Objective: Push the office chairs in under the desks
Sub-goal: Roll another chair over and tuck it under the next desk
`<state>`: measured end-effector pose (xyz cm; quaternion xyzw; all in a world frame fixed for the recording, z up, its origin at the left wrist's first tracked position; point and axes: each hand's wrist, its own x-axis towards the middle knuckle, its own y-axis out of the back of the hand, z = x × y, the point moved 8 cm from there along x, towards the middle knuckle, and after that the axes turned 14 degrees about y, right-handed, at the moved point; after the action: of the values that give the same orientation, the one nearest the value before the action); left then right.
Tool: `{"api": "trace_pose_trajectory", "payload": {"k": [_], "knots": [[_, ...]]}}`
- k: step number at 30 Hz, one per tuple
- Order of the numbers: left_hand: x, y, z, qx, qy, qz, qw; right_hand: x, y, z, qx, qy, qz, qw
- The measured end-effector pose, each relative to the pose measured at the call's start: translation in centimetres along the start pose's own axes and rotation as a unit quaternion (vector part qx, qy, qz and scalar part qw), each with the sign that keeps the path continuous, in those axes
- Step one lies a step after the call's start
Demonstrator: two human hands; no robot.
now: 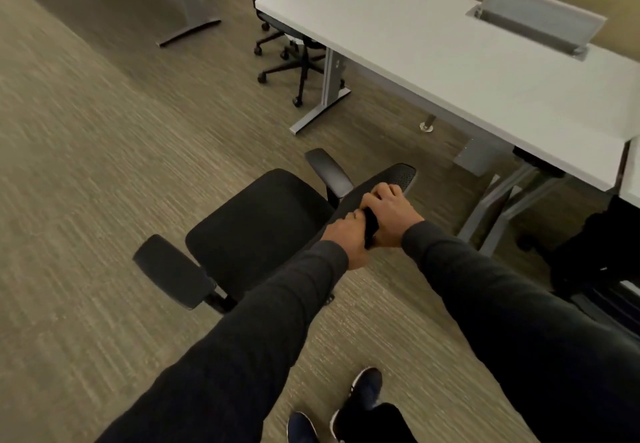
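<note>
A black office chair (256, 224) stands on the carpet in front of me, its seat facing left, well out from the white desk (450, 58) at the right. My left hand (346, 238) and my right hand (394, 210) both grip the top edge of its backrest, close together. Its two armrests stick out at the near left and the far middle. A second black chair (294, 44) stands at the far end of the desk, partly tucked under it.
The desk has grey metal legs (325, 103) and a raised grey cable flap (540, 19) on top. Another dark chair (595, 255) sits under the desk's near right end. More grey desk legs (188, 12) stand at the far left. My shoes (360, 397) are below.
</note>
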<state>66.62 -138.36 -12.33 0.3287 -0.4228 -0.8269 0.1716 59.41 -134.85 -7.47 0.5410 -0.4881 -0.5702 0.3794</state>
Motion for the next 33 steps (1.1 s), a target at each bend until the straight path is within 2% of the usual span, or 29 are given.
{"api": "trace_pose_trajectory", "payload": {"k": [5,21,33], "knots": [[4.0,1.4,1.8,0.032,-0.044,-0.007,0.999,1.0,0.6,4.0,0.066,-0.050,0.046,0.996],[18.5,7.8,5.9,0.148,-0.109,-0.005,0.983,10.7,3.2,16.1,-0.012,-0.100,0.044,0.994],[30.1,14.4,4.8,0.286,-0.206,0.022,0.936,18.7,5.1,21.2,-0.019,-0.155,0.116,0.981]]}}
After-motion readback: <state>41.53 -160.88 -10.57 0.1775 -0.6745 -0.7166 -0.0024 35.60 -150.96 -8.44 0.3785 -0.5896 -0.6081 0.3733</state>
